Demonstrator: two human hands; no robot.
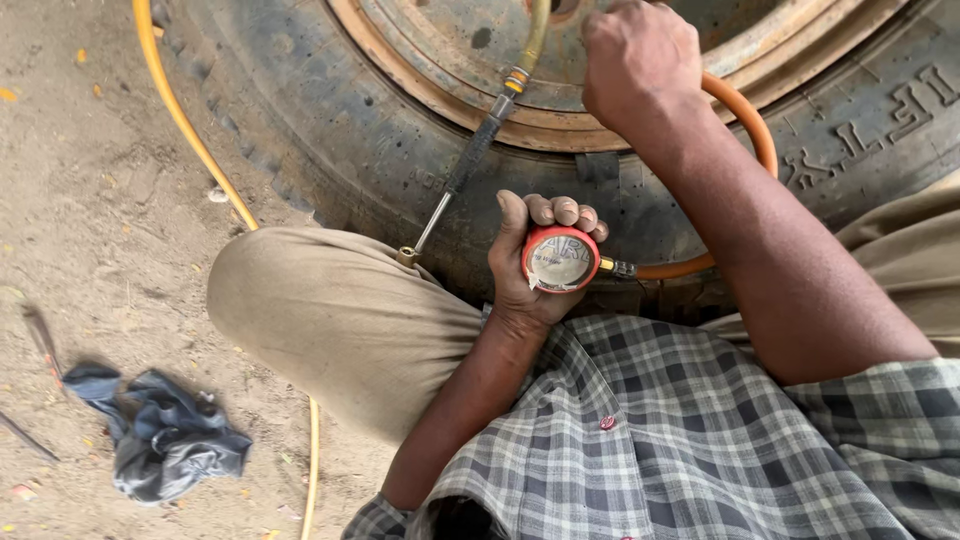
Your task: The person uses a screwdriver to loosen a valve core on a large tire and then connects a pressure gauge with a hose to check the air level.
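My left hand [530, 250] grips a round red-rimmed pressure gauge [560, 258], dial facing up, just in front of a large black tyre [330, 130]. An orange hose [745, 115] runs from the gauge in a loop up to my right hand [640, 60], which is closed against the rusty wheel rim [450, 95]; what its fingers hold is hidden. A metal air nozzle with a black grip [470, 160] leans against the tyre, its tip resting by my left knee [330, 310].
A yellow hose [185, 125] trails over the sandy ground along the tyre's left side and under my leg. A crumpled dark grey rag [160, 435] lies at lower left, with thin metal rods [40, 340] next to it.
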